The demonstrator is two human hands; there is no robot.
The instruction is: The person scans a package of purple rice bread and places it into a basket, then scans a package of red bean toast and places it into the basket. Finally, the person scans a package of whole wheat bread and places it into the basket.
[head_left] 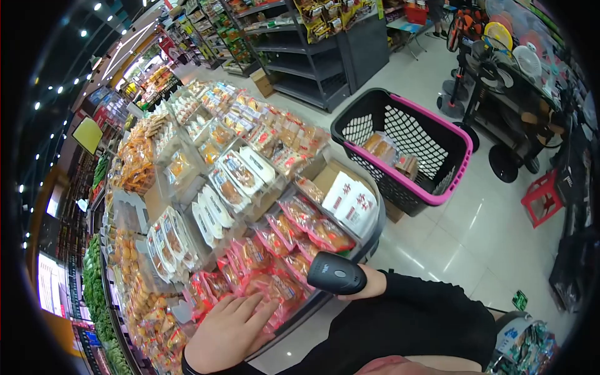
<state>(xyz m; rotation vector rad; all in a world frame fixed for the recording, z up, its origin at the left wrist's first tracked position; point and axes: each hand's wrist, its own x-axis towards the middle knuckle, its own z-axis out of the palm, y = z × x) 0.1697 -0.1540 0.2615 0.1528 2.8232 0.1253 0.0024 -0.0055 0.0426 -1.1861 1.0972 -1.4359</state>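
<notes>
My left hand (228, 331) lies palm down, fingers spread, on red and pink packaged snacks (278, 287) at the near edge of the display. To its right, my right hand (370, 283) is wrapped round a black handheld scanner (336, 273), held above the display's edge; most of its fingers are hidden beneath the device. White packets with red print (350, 203) lie in a compartment beyond the scanner. Further left are long white-trayed packs (172, 244) in clear dividers.
A black basket with a pink rim (462, 156) holds a few packages at the right of the display. Grey shelves (300, 62) stand behind. Fans (498, 36) and a red stool (541, 199) are at the right. A person's legs (437, 19) show at the top.
</notes>
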